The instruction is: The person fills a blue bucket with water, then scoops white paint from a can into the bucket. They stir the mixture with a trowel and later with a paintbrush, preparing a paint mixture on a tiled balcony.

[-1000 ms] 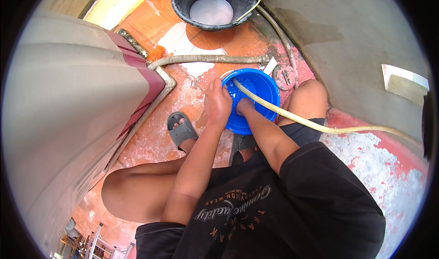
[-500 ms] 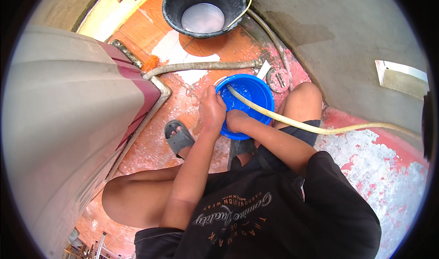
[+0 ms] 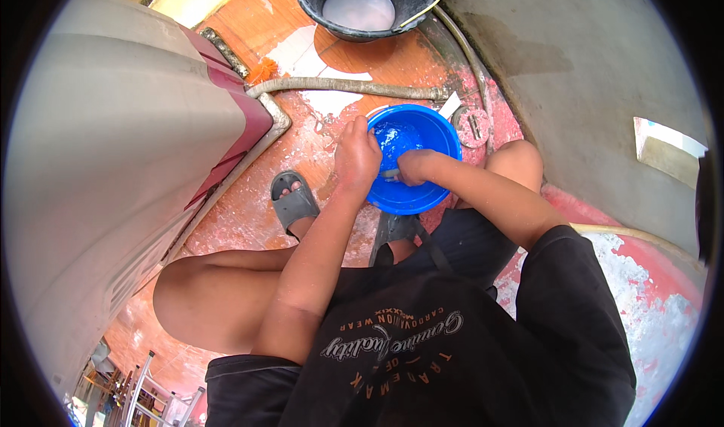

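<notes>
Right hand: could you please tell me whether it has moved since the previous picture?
Yes, the right hand has moved forward, closer to the round floor disc.

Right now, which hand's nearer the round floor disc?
Right. The right hand is inside the blue bucket, left of the disc; the left hand is farther left, at the bucket's rim.

At centre, the blue bucket (image 3: 408,196) admits entry from above at its upper right; the left hand (image 3: 357,153) obstructs its left rim, the right hand (image 3: 415,167) its middle. A grey hose (image 3: 347,85) crosses the floor (image 3: 245,227) at upper centre; a grey-maroon casing (image 3: 136,140) blocks the left.
</notes>
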Demonstrator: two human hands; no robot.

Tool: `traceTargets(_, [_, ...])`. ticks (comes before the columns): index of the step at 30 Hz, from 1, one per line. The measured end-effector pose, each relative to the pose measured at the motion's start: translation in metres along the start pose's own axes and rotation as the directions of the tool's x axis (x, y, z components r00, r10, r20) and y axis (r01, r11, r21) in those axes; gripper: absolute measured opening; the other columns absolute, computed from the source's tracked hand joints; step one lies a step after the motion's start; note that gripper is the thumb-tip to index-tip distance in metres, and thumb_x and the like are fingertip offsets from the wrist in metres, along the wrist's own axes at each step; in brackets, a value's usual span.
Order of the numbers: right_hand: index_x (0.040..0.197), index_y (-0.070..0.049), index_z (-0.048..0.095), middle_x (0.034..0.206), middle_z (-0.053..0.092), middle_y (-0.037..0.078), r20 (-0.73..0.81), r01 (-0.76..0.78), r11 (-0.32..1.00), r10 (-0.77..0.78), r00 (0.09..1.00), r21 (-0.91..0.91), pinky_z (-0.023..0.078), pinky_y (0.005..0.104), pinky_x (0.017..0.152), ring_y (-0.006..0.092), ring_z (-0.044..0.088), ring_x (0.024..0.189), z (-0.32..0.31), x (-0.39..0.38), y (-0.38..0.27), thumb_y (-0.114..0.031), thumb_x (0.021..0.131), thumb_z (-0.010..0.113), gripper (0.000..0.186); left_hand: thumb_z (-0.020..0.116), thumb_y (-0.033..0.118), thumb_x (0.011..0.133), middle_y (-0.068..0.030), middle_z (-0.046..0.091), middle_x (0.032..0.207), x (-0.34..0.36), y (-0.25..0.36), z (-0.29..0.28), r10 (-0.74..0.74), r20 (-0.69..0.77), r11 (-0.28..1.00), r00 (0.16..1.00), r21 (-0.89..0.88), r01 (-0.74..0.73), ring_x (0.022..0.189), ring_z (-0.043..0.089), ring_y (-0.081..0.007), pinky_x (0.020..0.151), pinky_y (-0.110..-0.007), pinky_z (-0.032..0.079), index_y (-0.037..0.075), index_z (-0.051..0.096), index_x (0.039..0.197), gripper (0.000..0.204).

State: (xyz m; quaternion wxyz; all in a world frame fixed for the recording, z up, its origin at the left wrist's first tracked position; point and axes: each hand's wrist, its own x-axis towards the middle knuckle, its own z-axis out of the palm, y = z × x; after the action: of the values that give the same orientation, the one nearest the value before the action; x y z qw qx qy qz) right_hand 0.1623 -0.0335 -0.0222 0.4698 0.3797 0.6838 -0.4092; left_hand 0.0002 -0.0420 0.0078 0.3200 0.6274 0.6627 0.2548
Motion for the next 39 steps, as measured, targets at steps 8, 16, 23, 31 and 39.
traceTargets(8, [0.114,-0.006,0.076,0.121,0.073,0.016,-0.095,0.077,0.978,-0.097,0.991,-0.196,0.057,0.0483,0.091,0.0347,0.071,0.11,0.022,0.013,-0.001,-0.022,0.097,0.06,0.028,0.061,0.003,0.09,-0.0233,0.062,0.094,-0.003,-0.001,0.001,0.009,-0.03,1.0,1.0,-0.003,-0.01,0.089,0.062,-0.0463,0.075,-0.055,0.051,0.001,0.053,0.097,0.011])
traceTargets(16, [0.116,-0.006,0.076,0.124,0.072,0.015,-0.049,0.047,0.968,-0.061,0.997,-0.246,0.058,0.0494,0.089,0.0339,0.069,0.115,0.026,0.024,-0.008,-0.016,0.097,0.058,0.029,0.06,0.005,0.092,-0.0254,0.064,0.099,-0.001,0.001,-0.001,-0.027,0.014,1.0,1.0,0.005,0.027,0.094,0.064,-0.0467,0.078,-0.054,0.051,0.0,0.057,0.104,0.014])
traceTargets(23, [0.116,-0.004,0.075,0.125,0.071,0.018,-0.1,0.022,0.993,-0.034,0.994,-0.115,0.055,0.046,0.095,0.034,0.069,0.116,0.038,0.058,-0.013,-0.021,0.096,0.057,0.032,0.061,0.002,0.089,-0.0232,0.062,0.095,0.001,-0.001,0.003,0.026,-0.057,0.999,0.998,-0.026,-0.027,0.091,0.063,-0.0462,0.076,-0.055,0.051,0.001,0.054,0.097,0.01])
traceTargets(31, [0.121,-0.005,0.074,0.127,0.07,0.018,-0.056,0.009,0.996,-0.014,0.998,-0.088,0.054,0.0459,0.097,0.0325,0.068,0.117,0.018,0.033,0.005,-0.031,0.099,0.057,0.038,0.061,0.002,0.089,-0.0226,0.061,0.094,0.001,-0.002,0.006,0.004,-0.04,1.0,0.999,-0.021,-0.004,0.091,0.062,-0.0453,0.077,-0.055,0.05,0.001,0.055,0.097,0.01])
traceTargets(39, [0.122,-0.005,0.073,0.128,0.069,0.019,-0.133,0.106,0.99,-0.093,0.987,0.094,0.055,0.0464,0.096,0.0341,0.068,0.116,0.028,0.055,-0.015,-0.019,0.095,0.059,0.033,0.062,0.001,0.086,-0.0224,0.061,0.091,-0.002,0.004,0.006,0.07,0.022,0.996,0.997,-0.054,-0.069,0.091,0.061,-0.0447,0.077,-0.054,0.05,0.001,0.056,0.094,0.01])
